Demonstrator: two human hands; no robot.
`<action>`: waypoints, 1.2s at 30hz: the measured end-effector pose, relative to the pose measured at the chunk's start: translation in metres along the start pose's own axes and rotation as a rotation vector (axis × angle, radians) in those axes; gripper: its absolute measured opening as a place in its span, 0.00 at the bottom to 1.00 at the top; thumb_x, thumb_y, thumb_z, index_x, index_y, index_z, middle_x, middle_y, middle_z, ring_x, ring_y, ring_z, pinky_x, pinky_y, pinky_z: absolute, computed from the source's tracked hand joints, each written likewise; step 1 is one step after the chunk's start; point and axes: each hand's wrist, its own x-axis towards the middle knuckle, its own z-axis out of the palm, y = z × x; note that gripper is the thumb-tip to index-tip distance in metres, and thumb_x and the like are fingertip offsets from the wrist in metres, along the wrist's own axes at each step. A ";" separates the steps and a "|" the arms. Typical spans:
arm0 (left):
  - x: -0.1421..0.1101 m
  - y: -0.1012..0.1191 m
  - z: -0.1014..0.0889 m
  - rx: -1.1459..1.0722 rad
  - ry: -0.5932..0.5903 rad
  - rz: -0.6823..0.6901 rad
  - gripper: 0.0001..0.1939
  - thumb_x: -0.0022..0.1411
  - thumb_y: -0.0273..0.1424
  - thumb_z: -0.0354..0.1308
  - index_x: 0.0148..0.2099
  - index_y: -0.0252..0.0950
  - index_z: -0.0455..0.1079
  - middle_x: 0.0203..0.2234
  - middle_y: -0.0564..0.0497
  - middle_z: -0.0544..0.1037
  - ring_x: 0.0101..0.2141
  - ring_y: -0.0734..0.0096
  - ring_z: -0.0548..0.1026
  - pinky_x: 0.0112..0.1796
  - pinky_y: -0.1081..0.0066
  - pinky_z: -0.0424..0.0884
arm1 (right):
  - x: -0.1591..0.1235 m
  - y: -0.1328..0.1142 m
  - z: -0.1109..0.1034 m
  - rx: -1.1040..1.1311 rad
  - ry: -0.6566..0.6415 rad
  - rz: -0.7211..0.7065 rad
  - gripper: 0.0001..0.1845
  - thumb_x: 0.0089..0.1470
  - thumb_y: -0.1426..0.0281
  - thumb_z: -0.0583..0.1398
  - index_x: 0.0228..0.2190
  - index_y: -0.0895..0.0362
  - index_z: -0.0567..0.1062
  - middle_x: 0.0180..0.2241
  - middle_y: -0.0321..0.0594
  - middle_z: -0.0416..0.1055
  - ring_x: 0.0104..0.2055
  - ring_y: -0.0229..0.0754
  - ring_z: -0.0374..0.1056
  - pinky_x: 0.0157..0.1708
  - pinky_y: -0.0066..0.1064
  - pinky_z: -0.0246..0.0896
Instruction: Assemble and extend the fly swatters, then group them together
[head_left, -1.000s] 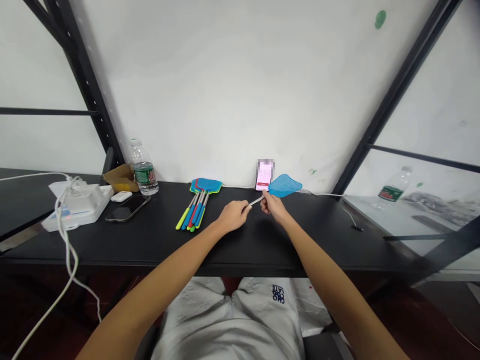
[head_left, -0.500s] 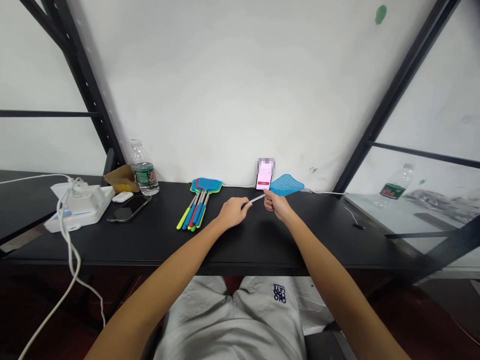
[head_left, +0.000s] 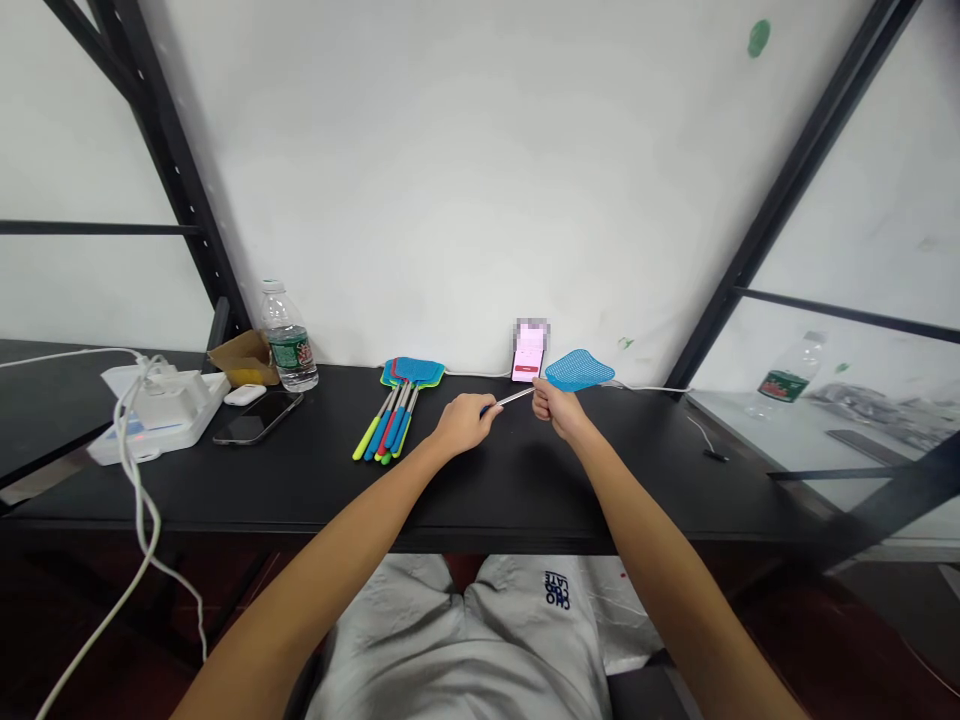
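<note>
A blue fly swatter (head_left: 579, 369) with a mesh head and a thin metal shaft is held above the black desk, its head pointing right. My left hand (head_left: 463, 424) is closed around its handle, which my fingers mostly hide. My right hand (head_left: 555, 404) pinches the shaft just below the head. To the left of my hands lies a pile of several fly swatters (head_left: 411, 372) in blue, red, green and yellow, heads toward the wall and handles toward me.
A lit phone (head_left: 529, 352) leans on the wall behind my hands. At left are a water bottle (head_left: 290, 340), a cardboard box (head_left: 244, 358), a white case (head_left: 245, 395), a dark phone (head_left: 259, 417) and a white power strip (head_left: 176, 420) with cables. A short cable end (head_left: 715, 455) lies at right.
My right hand and the swatter's head have shifted slightly to the right, and a little more shaft shows between my hands. My left hand stays nearly still on the handle.
</note>
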 end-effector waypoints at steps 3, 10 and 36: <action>0.000 -0.001 -0.001 0.000 0.005 0.012 0.18 0.68 0.42 0.44 0.39 0.40 0.73 0.33 0.48 0.78 0.36 0.65 0.74 0.35 0.71 0.62 | 0.001 -0.002 -0.002 0.009 0.011 -0.023 0.24 0.48 0.62 0.63 0.21 0.53 0.51 0.15 0.25 0.44 0.15 0.28 0.43 0.13 0.23 0.37; 0.000 0.000 -0.004 0.019 -0.010 -0.012 0.19 0.68 0.42 0.44 0.40 0.40 0.73 0.34 0.47 0.78 0.38 0.64 0.74 0.36 0.71 0.63 | 0.003 -0.005 -0.011 -0.034 0.001 -0.051 0.26 0.49 0.61 0.63 0.20 0.53 0.50 0.15 0.25 0.45 0.15 0.29 0.45 0.13 0.24 0.39; -0.003 -0.016 0.003 0.047 -0.018 0.001 0.17 0.68 0.41 0.44 0.39 0.40 0.72 0.33 0.48 0.78 0.36 0.64 0.74 0.33 0.71 0.61 | 0.006 -0.011 -0.032 -0.025 0.170 -0.060 0.27 0.47 0.59 0.64 0.20 0.53 0.50 0.13 0.24 0.44 0.14 0.28 0.44 0.11 0.23 0.38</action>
